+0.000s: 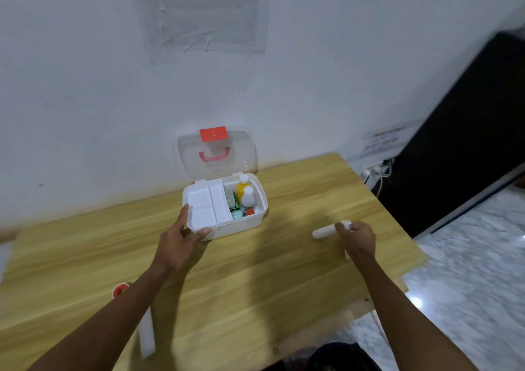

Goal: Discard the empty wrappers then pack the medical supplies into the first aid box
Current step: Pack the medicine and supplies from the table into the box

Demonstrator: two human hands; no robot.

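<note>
We grip white cylinder (325, 232) by its right end in right hand (358, 241), fingers curled; blur hides detail. Its long axis points left, toward open first aid box (241, 226) on desk (255, 285), not touching. Left hand (181, 243), fingers spread, braces box's front-left corner.

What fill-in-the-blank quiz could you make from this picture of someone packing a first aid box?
1. The left hand touches the first aid box, whose lid stands ____.
2. The handle on the lid is coloured ____.
3. The right hand grips a white cylinder to the ____ of the box.
4. The yellow bottle stands ____ the box.

Missing words: open; red; right; inside.
</note>
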